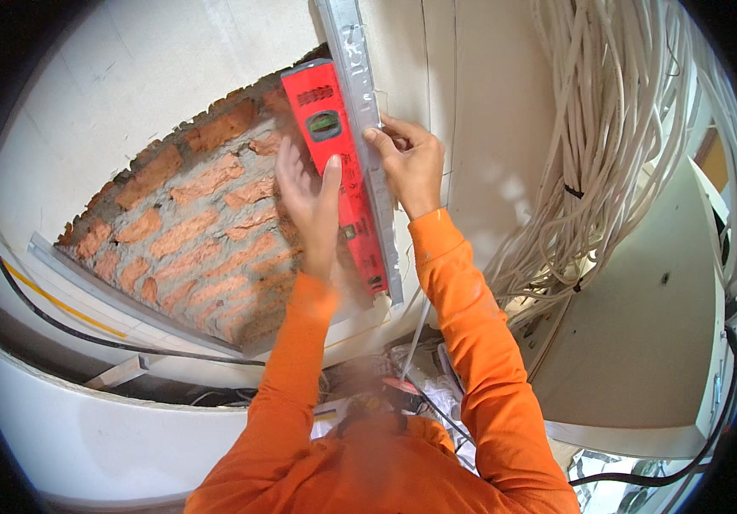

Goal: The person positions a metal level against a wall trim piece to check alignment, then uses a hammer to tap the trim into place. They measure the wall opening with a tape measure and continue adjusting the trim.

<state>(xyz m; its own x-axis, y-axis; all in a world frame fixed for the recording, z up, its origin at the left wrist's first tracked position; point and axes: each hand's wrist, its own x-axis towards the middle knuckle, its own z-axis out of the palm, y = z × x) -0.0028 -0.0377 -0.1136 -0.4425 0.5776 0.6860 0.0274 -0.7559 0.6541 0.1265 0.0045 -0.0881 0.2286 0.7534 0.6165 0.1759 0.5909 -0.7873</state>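
Observation:
A red spirit level [356, 224] stands almost upright along the left side of a silver metal profile [348, 43], over a patch of exposed brick and mortar [193, 231] in a plastered wall. My left hand [308, 197], slightly blurred, has its fingers spread beside the level, with the thumb at the level's left edge; whether it touches is hard to tell. My right hand [410, 171] grips the profile near its upper middle, thumb on the front and fingers curled around the right edge.
Bundled white cables [583, 128] hang at the right above a grey panel [634, 317]. A black cable [60, 325] runs along the lower left, above a white board [103, 437]. A second metal strip [128, 291] edges the brick patch, and clutter lies below between my arms.

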